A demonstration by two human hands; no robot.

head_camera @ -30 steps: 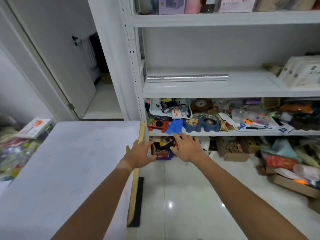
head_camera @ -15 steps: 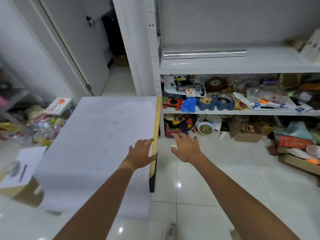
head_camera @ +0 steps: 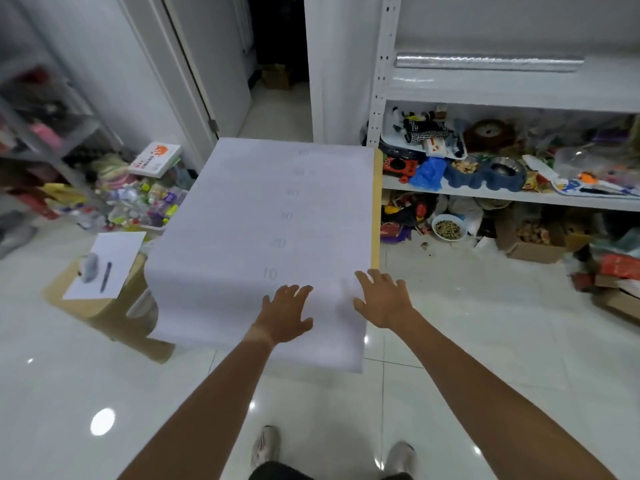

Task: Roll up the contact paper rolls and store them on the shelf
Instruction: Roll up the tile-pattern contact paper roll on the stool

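Note:
A wide sheet of white contact paper (head_camera: 263,216) with faint numbers lies unrolled over a table, its near end hanging off the front edge. The table's yellow wooden edge (head_camera: 376,209) shows along the right side. My left hand (head_camera: 285,315) lies flat on the sheet's near part, fingers spread. My right hand (head_camera: 382,297) is spread over the sheet's near right corner. A rolled silver contact paper roll (head_camera: 488,62) lies on the white shelf (head_camera: 485,91) at the upper right.
Lower shelves (head_camera: 519,195) and the floor at right are crowded with toys, bowls and cardboard boxes. A stool with a paper sheet and pen (head_camera: 104,268) stands at left, next to a heap of bottles. An open doorway (head_camera: 277,64) lies behind. My shoes show below.
The view has tilted down and back from the shelf. Both hands have come from the table's right edge to the near end of the sheet and now lie spread on it.

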